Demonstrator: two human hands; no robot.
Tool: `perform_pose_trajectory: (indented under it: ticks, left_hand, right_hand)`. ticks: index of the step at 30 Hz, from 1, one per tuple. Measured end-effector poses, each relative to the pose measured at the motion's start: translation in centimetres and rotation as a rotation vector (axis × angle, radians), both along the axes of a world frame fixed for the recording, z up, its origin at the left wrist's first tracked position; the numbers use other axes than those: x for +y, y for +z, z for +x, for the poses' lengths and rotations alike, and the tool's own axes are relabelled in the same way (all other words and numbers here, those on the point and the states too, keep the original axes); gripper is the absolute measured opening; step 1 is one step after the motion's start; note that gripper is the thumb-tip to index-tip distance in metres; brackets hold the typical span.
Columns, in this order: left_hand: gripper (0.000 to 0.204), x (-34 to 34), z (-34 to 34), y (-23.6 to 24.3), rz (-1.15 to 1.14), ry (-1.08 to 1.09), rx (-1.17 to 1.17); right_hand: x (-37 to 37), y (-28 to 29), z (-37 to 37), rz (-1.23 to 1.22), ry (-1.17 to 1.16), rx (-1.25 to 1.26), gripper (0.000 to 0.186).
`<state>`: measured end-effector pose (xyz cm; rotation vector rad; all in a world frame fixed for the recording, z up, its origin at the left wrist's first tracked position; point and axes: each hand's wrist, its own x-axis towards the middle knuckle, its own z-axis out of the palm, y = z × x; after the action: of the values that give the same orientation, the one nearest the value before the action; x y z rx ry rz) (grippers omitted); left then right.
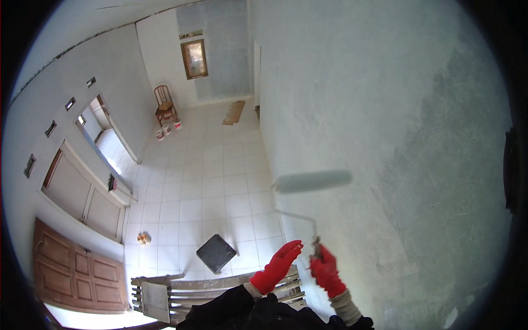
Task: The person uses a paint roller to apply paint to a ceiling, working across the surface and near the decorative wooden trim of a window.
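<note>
My right hand [328, 273], in a red glove, is wrapped round the handle of a paint roller [313, 181]. The roller's pale sleeve is smeared by motion and lies up by the wall [352, 110] on my right, its thin bent wire running down to my fist. Whether the sleeve touches the wall I cannot tell. That wall is pale over much of its face, with darker grey patches toward the right. My left hand [276, 268], also red-gloved, is held just left of the handle with its fingers stretched out and nothing in it.
Below me is a slatted wooden platform [209, 291] with a whitish flat tray [155, 302] at its left end. A black stool [217, 254] stands on the tiled floor. Farther off are a wooden chair [164, 103], several small tubs [166, 130] and cardboard [234, 113]. A brown door [80, 269] is at left.
</note>
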<state>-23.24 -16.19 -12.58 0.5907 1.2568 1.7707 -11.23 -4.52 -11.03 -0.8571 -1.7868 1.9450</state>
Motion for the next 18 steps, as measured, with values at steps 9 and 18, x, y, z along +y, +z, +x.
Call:
perform_pose_trajectory:
  ticks: [9, 18]
  left_hand:
    - [0.042, -4.1, 1.2, -3.3, -0.181, 0.193, -0.226]
    - [0.041, -5.8, 1.1, -3.3, -0.084, 0.5, -0.513]
  right_hand:
    - [-4.7, -2.7, 1.1, -0.21, 0.545, -0.184, 0.047]
    - [-8.0, -3.3, -0.2, -0.408, 0.691, -0.243, 0.052]
